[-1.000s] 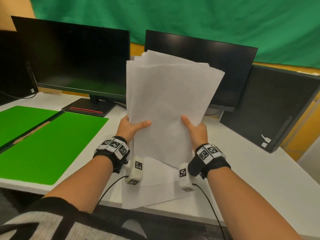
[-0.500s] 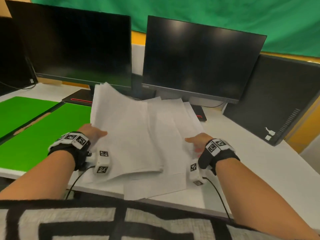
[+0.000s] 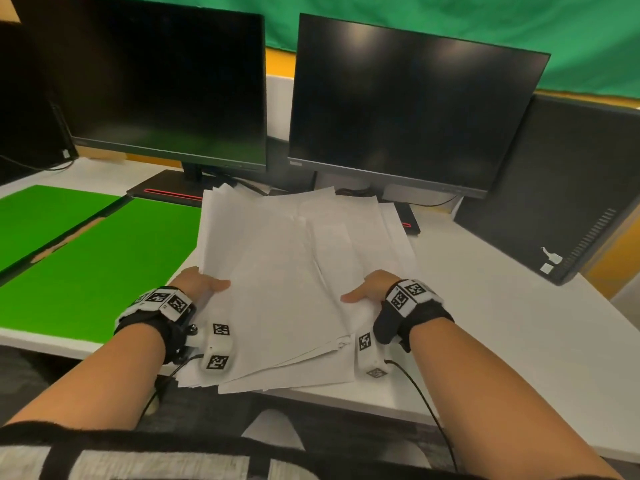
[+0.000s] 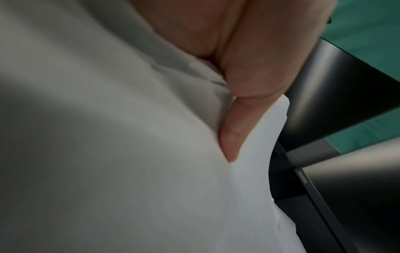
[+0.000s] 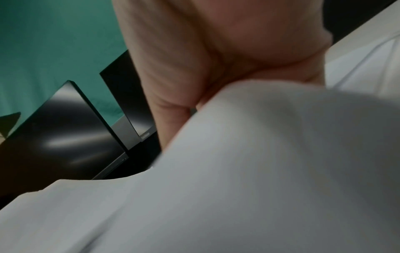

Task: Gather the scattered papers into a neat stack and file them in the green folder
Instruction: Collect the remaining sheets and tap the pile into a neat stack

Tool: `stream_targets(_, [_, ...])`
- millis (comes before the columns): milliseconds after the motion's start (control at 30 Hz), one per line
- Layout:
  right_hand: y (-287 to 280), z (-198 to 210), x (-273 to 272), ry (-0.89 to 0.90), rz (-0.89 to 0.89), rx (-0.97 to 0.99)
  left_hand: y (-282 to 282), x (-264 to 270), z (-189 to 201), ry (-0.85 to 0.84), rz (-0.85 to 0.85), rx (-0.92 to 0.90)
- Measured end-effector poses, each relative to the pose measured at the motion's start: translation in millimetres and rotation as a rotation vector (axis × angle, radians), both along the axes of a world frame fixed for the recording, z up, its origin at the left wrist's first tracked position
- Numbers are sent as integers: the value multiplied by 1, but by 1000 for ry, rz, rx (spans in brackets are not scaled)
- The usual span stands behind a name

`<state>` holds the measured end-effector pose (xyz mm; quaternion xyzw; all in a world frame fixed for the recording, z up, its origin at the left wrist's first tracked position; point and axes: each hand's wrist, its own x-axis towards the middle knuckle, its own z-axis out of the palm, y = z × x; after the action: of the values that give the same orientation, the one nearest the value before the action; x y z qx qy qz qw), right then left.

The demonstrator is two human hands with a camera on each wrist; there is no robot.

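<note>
Head view: white papers (image 3: 294,271) fanned on the table (image 3: 485,323), beside the open green folder (image 3: 104,265). Left hand (image 3: 197,284) and right hand (image 3: 372,287) gripping opposite edges, thumbs on top.

Black wrist straps (image 3: 414,318) with white fiducial-tag blocks, white tagged camera pods (image 3: 217,348), thin black cables; black-and-grey patterned garment (image 3: 138,459).

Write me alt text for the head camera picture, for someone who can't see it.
Two hands, left hand and right hand, grip the side edges of a loose, uneven pile of white papers on a white desk. An open green folder lies flat to the left, and two dark monitors stand behind the pile.
</note>
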<state>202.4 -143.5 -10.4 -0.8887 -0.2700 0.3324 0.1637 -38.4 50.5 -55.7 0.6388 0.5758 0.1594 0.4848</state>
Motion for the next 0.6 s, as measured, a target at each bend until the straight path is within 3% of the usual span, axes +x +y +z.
stream_targets(100, [-8, 11, 17, -49, -44, 43, 1, 6, 6, -18, 51, 28])
stream_targets(267, [-35, 15, 63, -176, -303, 75, 7, 11, 3, 49, -2, -5])
stream_targets(400, [-40, 7, 68, -239, -220, -4, 10, 19, -8, 70, -15, -38])
stream_targets(467, [-37, 3, 65, -155, -224, 90, 3, 24, -5, 74, -29, -43])
stream_targets(600, [-31, -9, 70, -14, -411, 317, 0, 30, -6, 32, -31, -63])
